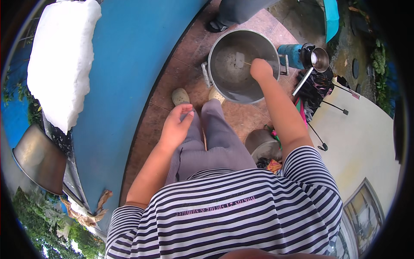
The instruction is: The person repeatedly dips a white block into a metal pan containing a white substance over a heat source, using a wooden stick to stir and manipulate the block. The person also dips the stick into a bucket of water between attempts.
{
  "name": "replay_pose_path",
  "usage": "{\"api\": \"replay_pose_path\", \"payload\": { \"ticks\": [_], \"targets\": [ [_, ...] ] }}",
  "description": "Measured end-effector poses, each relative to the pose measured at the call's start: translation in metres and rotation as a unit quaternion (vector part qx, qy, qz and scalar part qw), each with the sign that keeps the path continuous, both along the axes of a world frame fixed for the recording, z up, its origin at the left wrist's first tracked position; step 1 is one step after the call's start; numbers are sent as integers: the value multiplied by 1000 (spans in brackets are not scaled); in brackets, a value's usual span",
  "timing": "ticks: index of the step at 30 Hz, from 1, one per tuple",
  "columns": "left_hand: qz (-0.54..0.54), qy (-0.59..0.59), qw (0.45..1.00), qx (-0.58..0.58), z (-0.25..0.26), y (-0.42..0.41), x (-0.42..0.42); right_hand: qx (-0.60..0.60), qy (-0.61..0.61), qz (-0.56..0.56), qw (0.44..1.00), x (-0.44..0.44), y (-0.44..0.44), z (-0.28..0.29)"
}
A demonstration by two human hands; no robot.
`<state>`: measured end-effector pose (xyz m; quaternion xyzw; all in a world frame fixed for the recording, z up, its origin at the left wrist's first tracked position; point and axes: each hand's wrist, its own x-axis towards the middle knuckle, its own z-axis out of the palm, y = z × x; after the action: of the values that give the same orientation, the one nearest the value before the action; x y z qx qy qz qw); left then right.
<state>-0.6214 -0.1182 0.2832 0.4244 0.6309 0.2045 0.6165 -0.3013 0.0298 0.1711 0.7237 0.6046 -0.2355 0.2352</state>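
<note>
A large metal pot (223,85) with two side handles stands on the tiled floor, with some clear liquid in its bottom. Over its right side, my right hand (261,69) is closed around the thin handle of a small, pale, flat-headed utensil (239,60); the head is inside the pot. My left hand (178,126) hangs over my left leg, its fingers loosely curled and apart, with nothing in it. Which material the utensil is made of, I cannot tell.
A blue gas cylinder (290,55) and a metal long-handled pan (321,61) are right of the pot. Black folded umbrellas (318,89) lie near the pale wall. A person's leg (237,11) is beyond the pot. A blue wall (129,48) runs along the left, beside a metal pot (40,158).
</note>
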Motion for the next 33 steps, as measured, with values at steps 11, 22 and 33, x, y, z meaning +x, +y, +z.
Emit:
{"api": "replay_pose_path", "payload": {
  "ticks": [11, 22, 33],
  "targets": [
    [-1, 0, 1000, -6, -2, 4, 3, 10, 4, -13, 1000, -5, 5, 5],
    [3, -3, 1000, -13, -3, 3, 7, 46, 16, -1, 999, 2, 8, -3],
    [5, -12, 1000, -6, 1, 7, 6, 45, 5, 1, 999, 17, 5, -4]
  ]
}}
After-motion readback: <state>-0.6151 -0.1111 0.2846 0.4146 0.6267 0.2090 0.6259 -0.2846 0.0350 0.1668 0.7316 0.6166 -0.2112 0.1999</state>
